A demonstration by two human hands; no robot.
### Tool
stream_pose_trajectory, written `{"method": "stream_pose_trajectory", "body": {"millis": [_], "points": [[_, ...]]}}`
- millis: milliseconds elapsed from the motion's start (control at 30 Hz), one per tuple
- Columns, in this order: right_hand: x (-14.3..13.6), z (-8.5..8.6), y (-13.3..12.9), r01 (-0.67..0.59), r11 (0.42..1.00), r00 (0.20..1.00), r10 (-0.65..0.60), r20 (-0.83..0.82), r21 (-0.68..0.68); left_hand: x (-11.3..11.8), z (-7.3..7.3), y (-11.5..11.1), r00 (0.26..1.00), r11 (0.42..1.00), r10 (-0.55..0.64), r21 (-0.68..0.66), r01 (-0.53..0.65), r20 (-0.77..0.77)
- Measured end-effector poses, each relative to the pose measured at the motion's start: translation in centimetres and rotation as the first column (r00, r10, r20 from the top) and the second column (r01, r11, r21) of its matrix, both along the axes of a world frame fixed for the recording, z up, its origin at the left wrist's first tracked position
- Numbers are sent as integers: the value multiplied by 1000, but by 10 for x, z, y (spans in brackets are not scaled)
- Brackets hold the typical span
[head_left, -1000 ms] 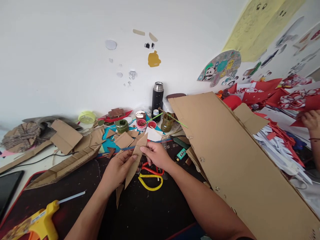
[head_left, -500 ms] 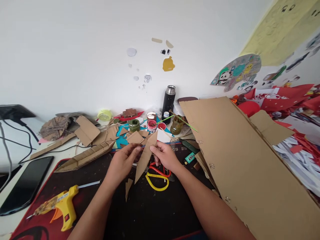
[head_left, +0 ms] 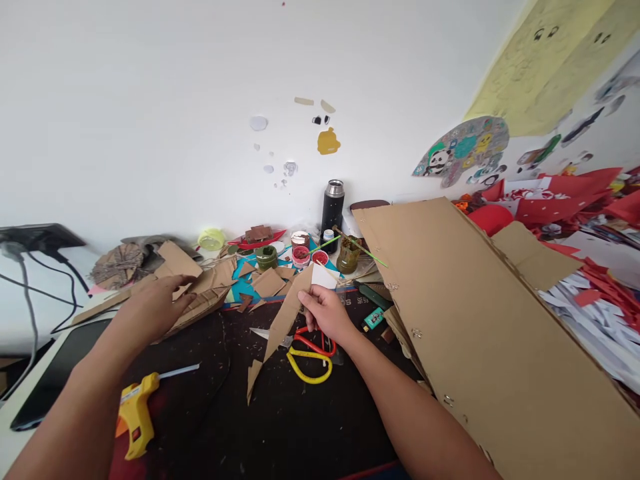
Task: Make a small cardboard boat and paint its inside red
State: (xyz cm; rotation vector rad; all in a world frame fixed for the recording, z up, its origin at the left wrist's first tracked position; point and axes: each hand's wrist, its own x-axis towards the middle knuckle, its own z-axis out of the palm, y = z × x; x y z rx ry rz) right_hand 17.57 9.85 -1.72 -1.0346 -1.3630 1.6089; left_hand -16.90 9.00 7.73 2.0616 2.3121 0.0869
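My right hand pinches a long, pointed cardboard strip between thumb and fingers, slanting over the dark mat. Beneath that strip lie scissors with red and yellow handles, their blades partly covered. A small cardboard scrap lies at the strip's lower end. At the left, my left hand is over the folded cardboard boat shape, fingers apart and slightly curled. Whether its fingertips touch the cardboard I cannot tell. The hand hides part of that boat shape.
A yellow glue gun lies left, near a black phone. Paint jars, cardboard scraps and a black thermos stand or lie along the back. A large cardboard sheet leans across the right side.
My left hand has moved away from the strip, leftward to the cardboard boat shape. My right hand keeps hold of the strip. The view has shifted slightly.
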Motion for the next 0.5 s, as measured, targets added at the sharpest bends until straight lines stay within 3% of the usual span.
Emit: {"method": "stream_pose_trajectory", "body": {"millis": [67,233,400,500], "points": [[-1,-1,0,-14,1000,1000,14,4,5,-12,-9,4,997,1000,-7,-26,5,-76],[-2,-5,1,-30,999,1000,30,-6,26,-25,-21,6,996,988,-12,-151,-2,-90],[-4,-9,2,-30,999,999,31,-19,35,-30,-26,5,992,991,-20,-137,3,-124],[-4,-9,2,-21,1000,1000,21,-9,22,-36,-28,6,998,996,42,-81,-45,-40]]}}
